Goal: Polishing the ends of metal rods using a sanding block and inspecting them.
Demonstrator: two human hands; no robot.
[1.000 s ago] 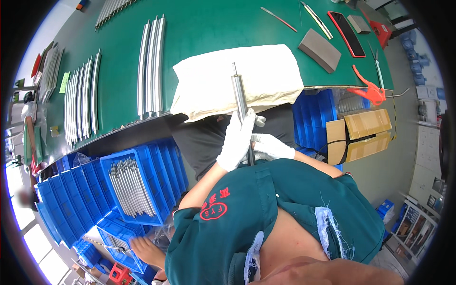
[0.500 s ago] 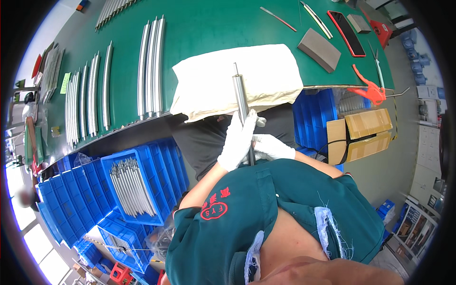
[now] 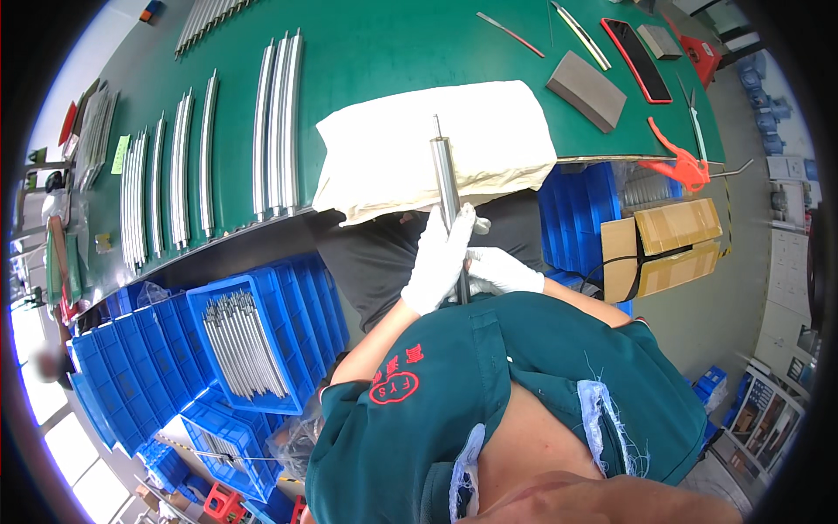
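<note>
A polished steel shaft with a thin stepped pin at its far end points away from me, its upper part over a folded cream cloth at the bench edge. My left hand, in a white glove, is closed around the middle of the shaft. Just to the right and nearer my body, my right hand, also white-gloved, is closed at the shaft's lower part; its fingertips are partly hidden behind the shaft and left hand. The shaft's near end meets my green shirt.
Several steel shafts lie in groups on the green bench. At the right are a grey block, a red-edged phone and a red air gun. Blue crates and an open cardboard box stand below.
A few shafts on the left of the bench have shifted slightly to the right. The far end of the held shaft has swung slightly right; both hands keep nearly the same place.
</note>
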